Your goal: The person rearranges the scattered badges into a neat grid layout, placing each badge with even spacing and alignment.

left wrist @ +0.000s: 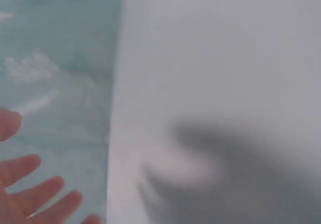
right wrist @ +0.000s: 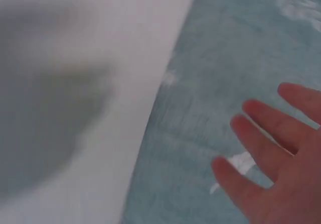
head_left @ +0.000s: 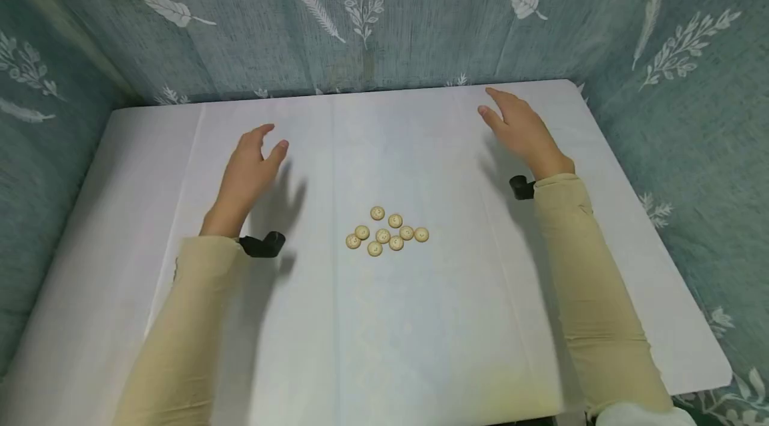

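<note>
Several round, tan buttons [head_left: 382, 236] lie in a loose cluster near the middle of the white table [head_left: 420, 332]. My left hand [head_left: 245, 169] hovers above the table, to the left of the buttons and farther back, holding nothing. Its fingers [left wrist: 37, 190] are spread and slightly bent in the left wrist view. Over the back right of the table, my right hand [head_left: 524, 127] is raised with nothing in it. The right wrist view shows its fingers [right wrist: 266, 146] apart and relaxed. Neither hand touches the buttons, which appear only in the head view.
A blue-green cloth [head_left: 420, 19] with white leaf prints hangs behind the table and along both sides. Small black wrist cameras [head_left: 264, 244] stick out from the tan sleeves [head_left: 192, 326]. Fold lines run across the white tabletop.
</note>
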### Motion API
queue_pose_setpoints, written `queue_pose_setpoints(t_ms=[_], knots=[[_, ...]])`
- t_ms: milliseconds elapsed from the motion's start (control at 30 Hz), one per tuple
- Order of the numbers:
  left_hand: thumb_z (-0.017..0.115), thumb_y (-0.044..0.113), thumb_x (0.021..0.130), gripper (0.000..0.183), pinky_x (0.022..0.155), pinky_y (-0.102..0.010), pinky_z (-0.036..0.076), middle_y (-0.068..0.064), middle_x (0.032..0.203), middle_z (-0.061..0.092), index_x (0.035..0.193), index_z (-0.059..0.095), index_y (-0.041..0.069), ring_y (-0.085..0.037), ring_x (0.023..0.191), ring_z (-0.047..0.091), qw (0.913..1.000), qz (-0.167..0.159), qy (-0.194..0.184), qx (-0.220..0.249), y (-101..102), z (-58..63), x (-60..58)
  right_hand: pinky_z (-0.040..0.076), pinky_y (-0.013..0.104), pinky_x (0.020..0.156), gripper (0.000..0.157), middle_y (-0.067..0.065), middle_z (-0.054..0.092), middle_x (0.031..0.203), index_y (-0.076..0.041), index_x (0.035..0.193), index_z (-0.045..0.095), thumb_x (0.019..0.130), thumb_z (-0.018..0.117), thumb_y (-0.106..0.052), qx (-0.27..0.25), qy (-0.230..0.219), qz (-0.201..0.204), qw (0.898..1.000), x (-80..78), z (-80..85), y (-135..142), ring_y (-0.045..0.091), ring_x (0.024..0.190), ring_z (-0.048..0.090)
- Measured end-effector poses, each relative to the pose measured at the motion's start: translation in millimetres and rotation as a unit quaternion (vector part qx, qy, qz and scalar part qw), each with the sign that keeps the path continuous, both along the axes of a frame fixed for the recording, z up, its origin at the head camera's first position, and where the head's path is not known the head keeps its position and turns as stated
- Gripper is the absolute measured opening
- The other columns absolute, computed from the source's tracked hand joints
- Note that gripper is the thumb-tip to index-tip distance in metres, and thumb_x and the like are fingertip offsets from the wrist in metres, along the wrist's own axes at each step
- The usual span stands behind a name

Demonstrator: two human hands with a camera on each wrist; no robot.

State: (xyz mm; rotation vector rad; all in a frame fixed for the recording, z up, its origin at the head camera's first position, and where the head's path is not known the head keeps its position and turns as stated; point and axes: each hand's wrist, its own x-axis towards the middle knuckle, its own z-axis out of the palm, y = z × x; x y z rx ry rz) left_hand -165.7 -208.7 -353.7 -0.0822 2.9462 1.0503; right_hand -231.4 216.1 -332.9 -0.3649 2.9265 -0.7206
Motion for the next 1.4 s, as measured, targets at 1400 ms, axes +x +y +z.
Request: queue_pose_setpoints(t_ms=[1400], knots=[[0.046, 0.041, 0.090, 0.042, 0.073, -0.031, 0.048, -0.006, 0.104, 0.060, 0.120, 0.051, 0.011, -0.018, 0.089, 0.058, 0.9536, -0.036, -0.110, 0.278, 60.7, -54.3, 33.2, 0.039, 0.033, 0.086, 0.036, 0.006, 0.060, 0.106, -0.012, 0.127, 0.047, 0.095, 0.041, -0.027, -0.215, -0.064, 0.087, 0.971, 25.2, -33.5, -77.6, 0.016, 0.093, 0.057]])
